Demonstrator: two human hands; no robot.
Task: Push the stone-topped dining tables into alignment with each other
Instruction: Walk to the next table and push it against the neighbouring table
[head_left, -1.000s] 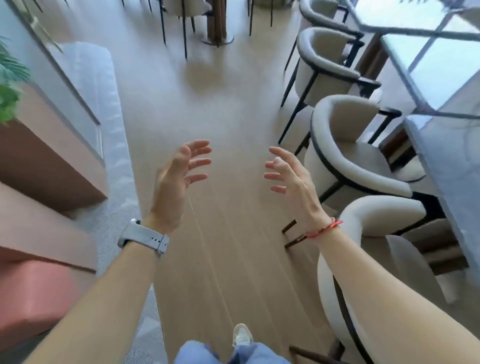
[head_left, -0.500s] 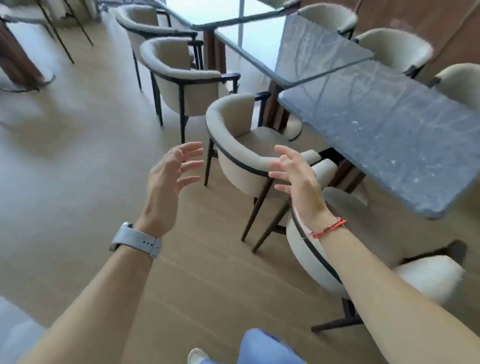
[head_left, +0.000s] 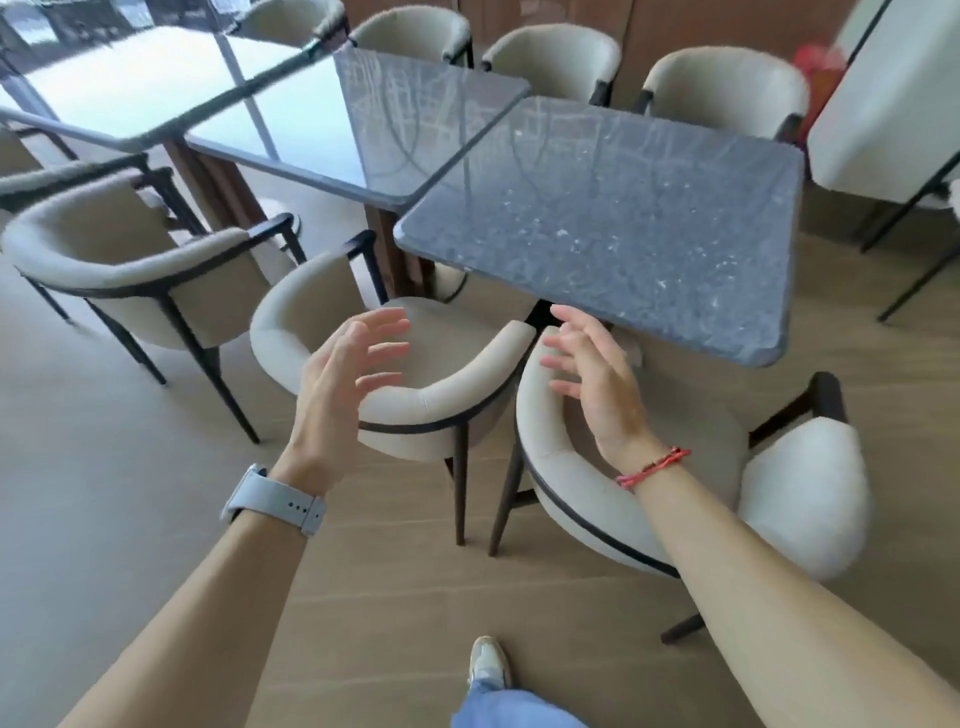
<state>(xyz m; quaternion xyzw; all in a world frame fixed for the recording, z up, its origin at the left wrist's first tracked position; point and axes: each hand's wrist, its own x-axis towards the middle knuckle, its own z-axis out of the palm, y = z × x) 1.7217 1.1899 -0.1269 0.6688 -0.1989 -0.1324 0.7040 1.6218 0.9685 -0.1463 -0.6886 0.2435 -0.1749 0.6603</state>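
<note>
two bare hands hang in the air ahead of the person, touching nothing. the left hand (head_left: 343, 384), with a pale grey watch strap (head_left: 275, 501) on its wrist, has its fingers loosely spread and empty, and it hovers over the curved back of a cream upholstered armchair with dark legs (head_left: 431, 402). the right hand (head_left: 597, 384), with a thin red cord bracelet (head_left: 652, 465) at the wrist, is just as wide and empty, palm turned toward the other hand, above a second cream armchair (head_left: 566, 493). just beyond its fingertips is the near edge of the closest dark speckled stone-topped dining table (head_left: 623, 218). that table's left edge lies just beside the next grey stone-topped table (head_left: 415, 119), but its near left corner juts further toward the person, so the two tops do not line up. more cream chairs line the far edges. a pale shoe (head_left: 488, 660) stands on the light wooden floor (head_left: 363, 597) below.
</note>
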